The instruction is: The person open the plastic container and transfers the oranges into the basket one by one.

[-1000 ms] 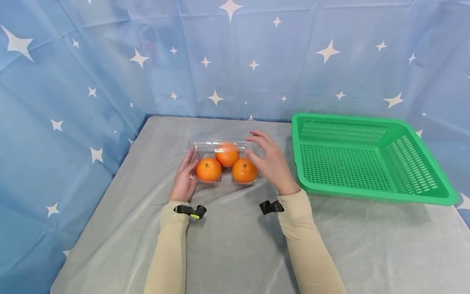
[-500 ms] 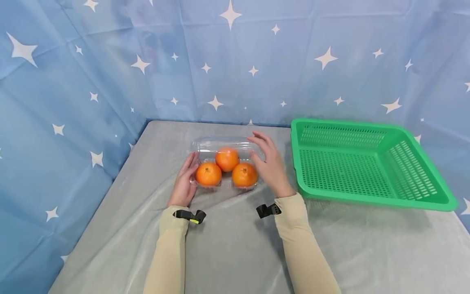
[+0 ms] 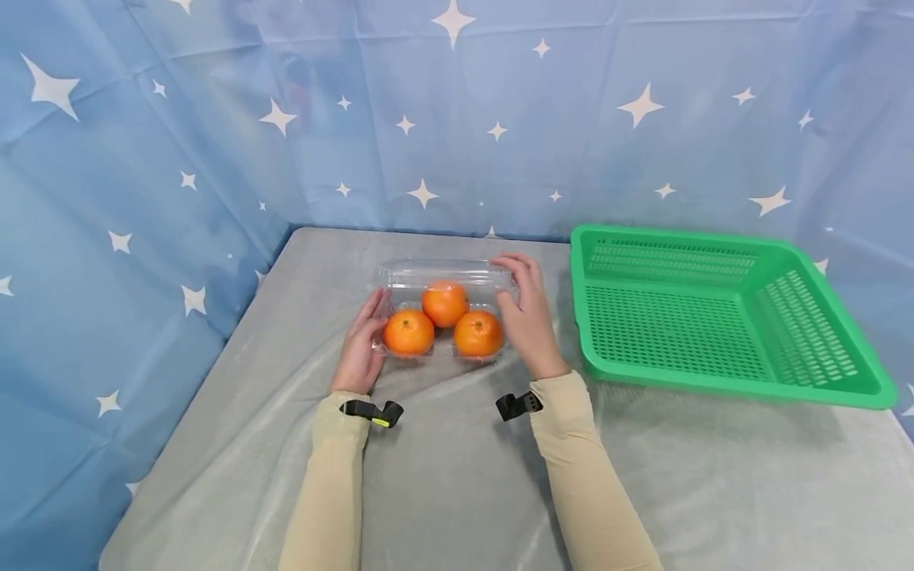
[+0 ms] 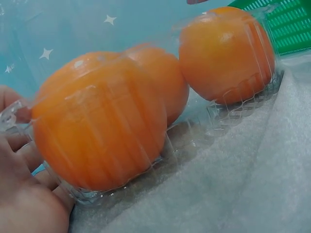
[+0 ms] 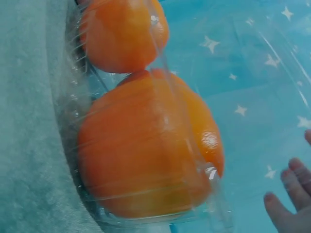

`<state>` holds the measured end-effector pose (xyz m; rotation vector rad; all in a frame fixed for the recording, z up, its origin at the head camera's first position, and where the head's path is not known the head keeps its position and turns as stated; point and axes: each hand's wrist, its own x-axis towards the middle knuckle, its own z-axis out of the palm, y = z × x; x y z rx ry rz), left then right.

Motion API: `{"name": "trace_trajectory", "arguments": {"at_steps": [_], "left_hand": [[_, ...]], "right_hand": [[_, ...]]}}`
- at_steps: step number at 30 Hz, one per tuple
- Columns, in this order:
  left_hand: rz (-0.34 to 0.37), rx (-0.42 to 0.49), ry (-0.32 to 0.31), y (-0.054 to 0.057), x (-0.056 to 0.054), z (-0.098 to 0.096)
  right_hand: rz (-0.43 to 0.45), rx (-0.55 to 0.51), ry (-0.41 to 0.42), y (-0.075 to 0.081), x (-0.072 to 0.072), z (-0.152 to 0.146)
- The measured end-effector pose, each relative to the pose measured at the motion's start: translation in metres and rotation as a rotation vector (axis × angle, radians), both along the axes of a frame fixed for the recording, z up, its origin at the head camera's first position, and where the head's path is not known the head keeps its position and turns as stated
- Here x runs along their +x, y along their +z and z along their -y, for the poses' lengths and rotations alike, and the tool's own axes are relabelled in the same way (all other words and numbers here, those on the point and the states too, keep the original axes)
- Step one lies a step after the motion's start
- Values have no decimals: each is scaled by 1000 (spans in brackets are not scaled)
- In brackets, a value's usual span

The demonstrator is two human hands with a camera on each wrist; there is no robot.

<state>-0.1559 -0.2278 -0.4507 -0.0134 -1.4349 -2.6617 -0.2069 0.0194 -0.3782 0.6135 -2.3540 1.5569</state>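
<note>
A clear plastic clamshell box (image 3: 444,349) stands on the grey cloth, its lid (image 3: 446,274) raised at the back. Three oranges lie inside: one at front left (image 3: 408,332), one at front right (image 3: 478,333) and one behind (image 3: 445,303). At the box's left end is my left hand (image 3: 360,345), fingers fairly straight along the wall and thumb by the rim. In the left wrist view some of its fingers show through the plastic. My right hand (image 3: 530,317) is at the lid's right end, its fingers (image 5: 295,191) spread and loosely bent; contact with the lid is unclear.
To the right of the box stands a green plastic basket (image 3: 714,386) with perforated walls. A blue curtain (image 3: 457,159) with white stars hangs behind and along the left. Grey cloth (image 3: 443,492) covers the table.
My right thumb has drawn back a little from the oranges, to the right. The left hand and the oranges keep their places; the whole head view has shifted slightly.
</note>
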Motion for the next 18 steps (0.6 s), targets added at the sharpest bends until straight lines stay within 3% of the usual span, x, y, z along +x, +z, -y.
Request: {"name": "trace_trajectory", "arguments": {"at_steps": [12, 18], "left_hand": [[42, -40, 62, 0, 2, 3], [25, -7, 63, 2, 0, 0]], "right_hand": [[16, -38, -44, -15, -6, 3], [64, -156, -15, -22, -12, 0]]}}
